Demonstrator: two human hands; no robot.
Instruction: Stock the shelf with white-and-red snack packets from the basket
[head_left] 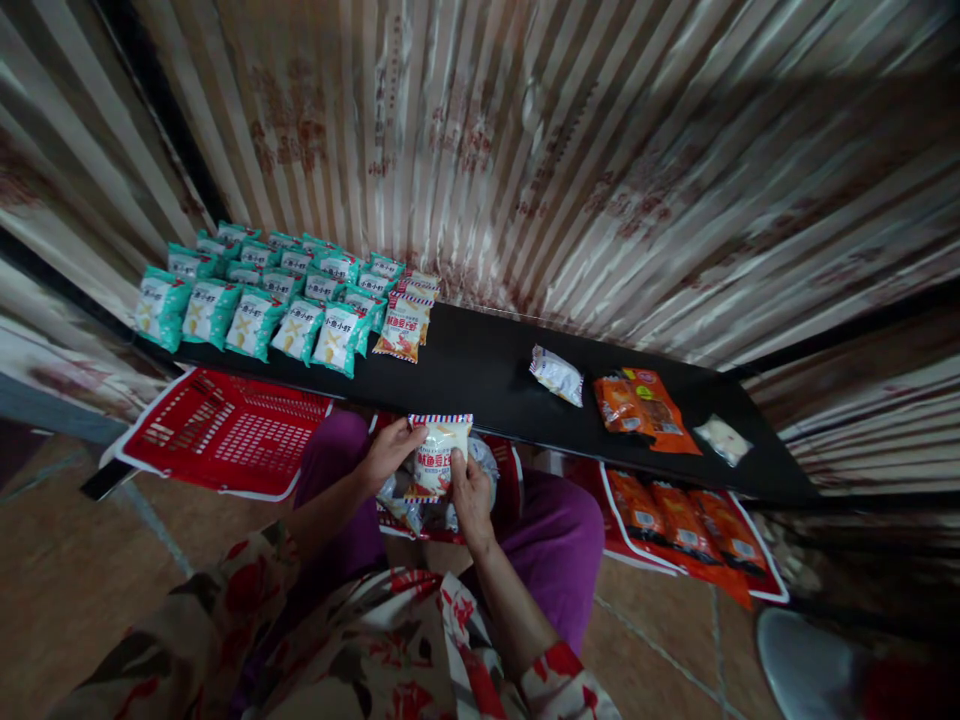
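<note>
Between my two hands is a small snack bag (433, 470) with a striped top edge and red lettering, held above a basket in front of my lap. My left hand (391, 452) grips its upper left edge. On the lower right side, my right hand (472, 493) pinches the same bag. Below it, more snack bags (484, 465) lie in the red basket (512, 480), partly hidden by my hands. Beyond, on the black shelf (472, 360), similar orange-and-white bags (401, 327) lie overlapped beside rows of teal snack bags (255, 322).
Right along the shelf lie a silver-white bag (556, 376), orange packets (649, 408) and a small clear packet (723, 440). A red basket (225, 430) stands at lower left; another basket with orange packets (681, 520) is at right. A striped curtain (480, 150) hangs behind.
</note>
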